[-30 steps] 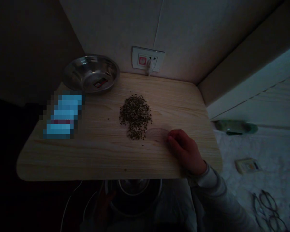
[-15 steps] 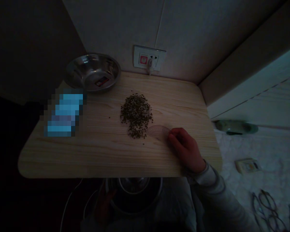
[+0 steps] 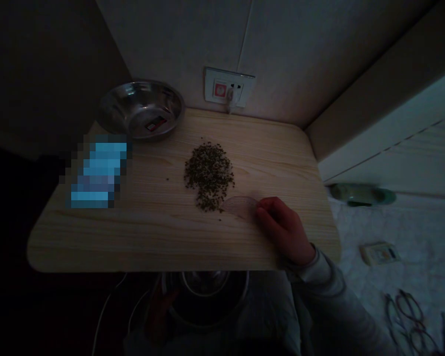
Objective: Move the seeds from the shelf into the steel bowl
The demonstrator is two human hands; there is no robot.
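Note:
A pile of small dark grains lies in the middle of a light wooden table. My right hand rests on the table right of the pile, fingers pinched on a clear half-round plastic piece. The piece's left edge touches the pile's lower right corner. Below the table's front edge, my left hand shows dimly, closed on the left rim of a steel bowl held under the edge.
A second steel bowl stands at the table's back left, with a blurred blue item in front of it. A wall socket has a plug in it. Glasses, a small box and a green object lie on the right.
My right hand has slid the plastic piece slightly left against the pile's lower edge. The pile and the bowls stay where they were.

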